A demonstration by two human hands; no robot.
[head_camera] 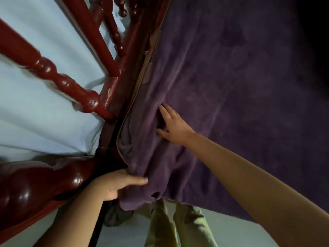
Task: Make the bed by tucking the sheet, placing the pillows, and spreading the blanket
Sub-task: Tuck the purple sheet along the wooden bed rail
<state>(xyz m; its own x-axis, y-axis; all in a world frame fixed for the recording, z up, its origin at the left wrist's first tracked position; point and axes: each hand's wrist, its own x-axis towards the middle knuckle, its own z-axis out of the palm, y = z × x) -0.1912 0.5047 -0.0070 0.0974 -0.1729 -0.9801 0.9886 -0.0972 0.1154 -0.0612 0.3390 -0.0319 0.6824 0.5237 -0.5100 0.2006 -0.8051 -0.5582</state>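
A purple fleece blanket [231,82] covers the bed across the right of the view, bunched into folds at the corner near the footboard. My left hand [117,182] grips the bunched corner at the bed's edge, its thumb lying on top of the fabric and its fingers hidden under it. Further up, my right hand [173,124] lies flat on the folds, fingers spread. A tan piped edge [140,82], apparently of the mattress or sheet, runs along the blanket's left side. No pillows are in view.
A dark red turned-wood bed frame [58,81] with spindles and a thick corner post [26,191] stands along the left, close to a pale blue wall [35,122]. A narrow dark gap separates frame and mattress. Below are my legs in light trousers [178,225] on a pale floor.
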